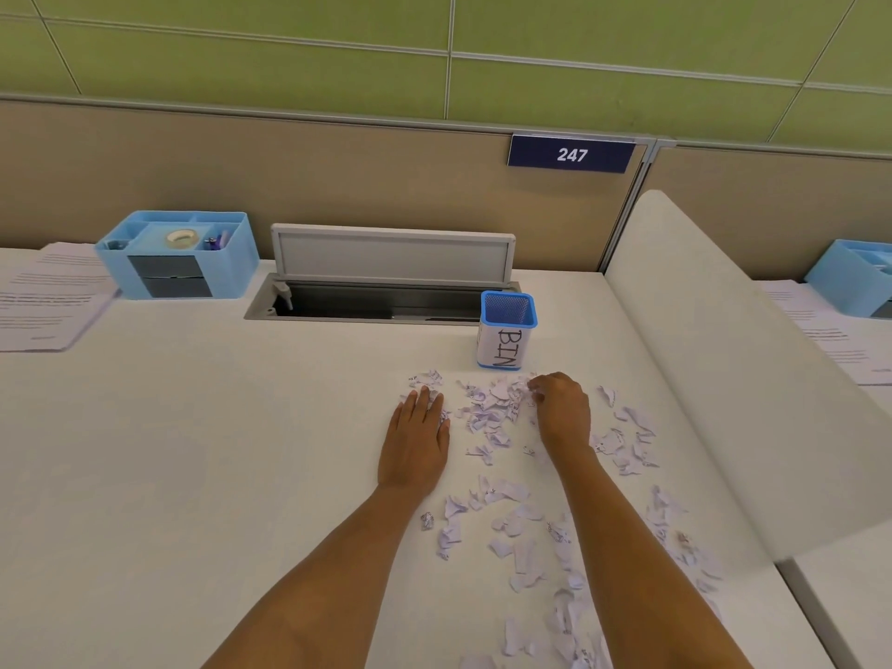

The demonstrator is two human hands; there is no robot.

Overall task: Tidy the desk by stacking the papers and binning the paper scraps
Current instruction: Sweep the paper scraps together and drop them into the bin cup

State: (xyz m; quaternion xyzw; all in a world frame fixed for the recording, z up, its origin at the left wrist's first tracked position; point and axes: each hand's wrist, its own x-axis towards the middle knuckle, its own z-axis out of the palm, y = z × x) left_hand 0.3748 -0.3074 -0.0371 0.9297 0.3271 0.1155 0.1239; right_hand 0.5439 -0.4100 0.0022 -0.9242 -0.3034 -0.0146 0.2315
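Several torn white paper scraps point(492, 408) lie scattered over the right half of the white desk point(217, 451), down to the near edge. A small blue mesh cup labelled BIN point(507, 330) stands upright just behind them. My left hand point(417, 437) lies flat on the desk with straight fingers, fingertips on a few scraps. My right hand point(562, 410) has its fingers curled over scraps in front of the bin, gathering them under the fingertips. A stack of printed papers point(48, 296) lies at the far left.
A light blue desk organiser point(178, 255) with tape and pens stands at the back left. An open cable hatch point(386, 292) sits behind the bin. A white divider panel point(724, 354) borders the desk on the right; beyond it lie more papers point(840, 335) and another organiser point(854, 277).
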